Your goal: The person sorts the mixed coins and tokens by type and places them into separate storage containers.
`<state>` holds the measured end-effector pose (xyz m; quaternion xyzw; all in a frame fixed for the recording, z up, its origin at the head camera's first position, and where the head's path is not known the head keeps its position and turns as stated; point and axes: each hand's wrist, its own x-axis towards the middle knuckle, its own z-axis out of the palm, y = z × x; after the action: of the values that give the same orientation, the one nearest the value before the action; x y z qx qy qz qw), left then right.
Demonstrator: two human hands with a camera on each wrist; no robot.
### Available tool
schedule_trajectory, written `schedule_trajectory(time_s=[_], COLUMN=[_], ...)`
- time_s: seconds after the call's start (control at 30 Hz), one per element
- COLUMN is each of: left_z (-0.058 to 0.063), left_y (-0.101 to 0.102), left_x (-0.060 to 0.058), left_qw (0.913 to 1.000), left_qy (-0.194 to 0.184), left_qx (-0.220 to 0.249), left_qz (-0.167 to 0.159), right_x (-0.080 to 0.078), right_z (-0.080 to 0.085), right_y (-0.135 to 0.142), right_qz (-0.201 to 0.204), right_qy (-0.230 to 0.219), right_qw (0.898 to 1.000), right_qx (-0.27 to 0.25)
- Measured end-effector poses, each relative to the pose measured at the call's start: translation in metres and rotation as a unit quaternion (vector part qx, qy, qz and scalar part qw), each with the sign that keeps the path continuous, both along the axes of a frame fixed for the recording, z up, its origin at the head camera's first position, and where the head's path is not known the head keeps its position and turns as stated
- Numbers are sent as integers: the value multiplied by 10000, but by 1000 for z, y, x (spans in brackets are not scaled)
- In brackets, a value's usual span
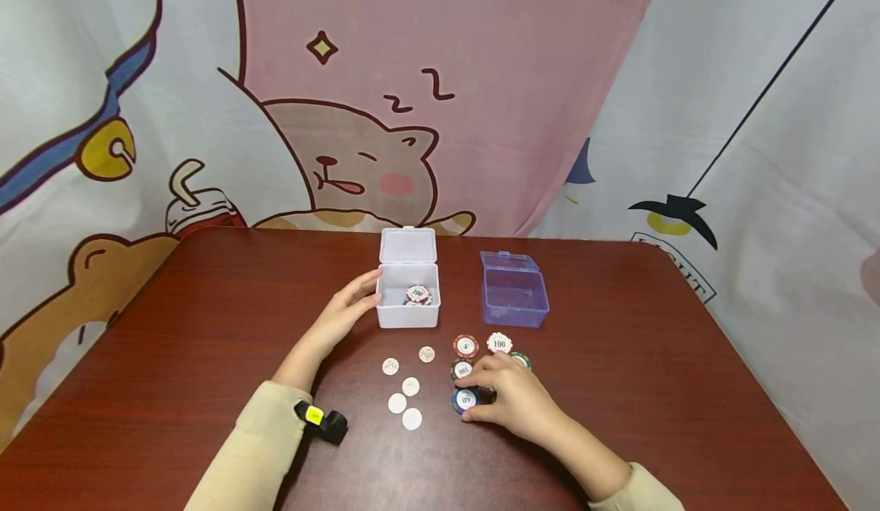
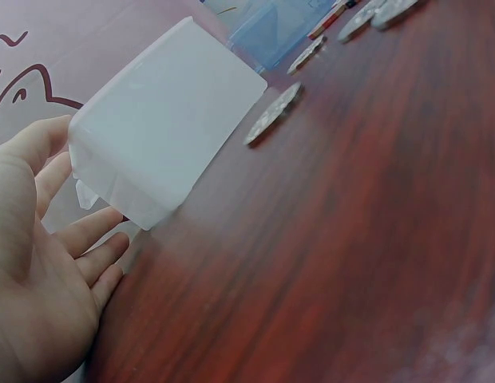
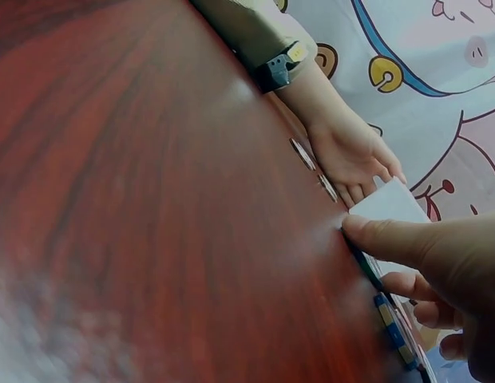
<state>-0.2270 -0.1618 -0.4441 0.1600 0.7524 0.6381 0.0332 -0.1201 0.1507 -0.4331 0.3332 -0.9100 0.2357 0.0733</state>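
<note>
My left hand rests against the left side of the white plastic box, its fingers extended; the left wrist view shows the fingers loosely spread beside the box wall. The box's lid is up, and a few poker chips lie inside. My right hand pinches a blue poker chip between thumb and forefinger, low over the table. Close around that hand lie a dark chip, a red chip, a white chip and a green chip, partly covered by the fingers.
A translucent blue-purple box with its lid raised stands right of the white one. Several small pale discs lie on the brown table between my arms. A cartoon-printed cloth hangs behind the table.
</note>
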Motion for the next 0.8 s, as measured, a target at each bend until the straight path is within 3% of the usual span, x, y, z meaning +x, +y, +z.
schedule_trajectory(time_s=[0.33, 0.8], left_z=[1, 1], left_y=[0, 0], left_x=[-2, 1], left_qw=[10000, 10000], left_qy=[-90, -69], left_qx=[31, -2], left_qz=[-16, -12], right_x=[3, 3], right_z=[-1, -4], right_y=[-2, -3], right_qz=[-152, -113], right_qy=[-46, -68], right_qw=[9996, 9999], right_qx=[214, -1])
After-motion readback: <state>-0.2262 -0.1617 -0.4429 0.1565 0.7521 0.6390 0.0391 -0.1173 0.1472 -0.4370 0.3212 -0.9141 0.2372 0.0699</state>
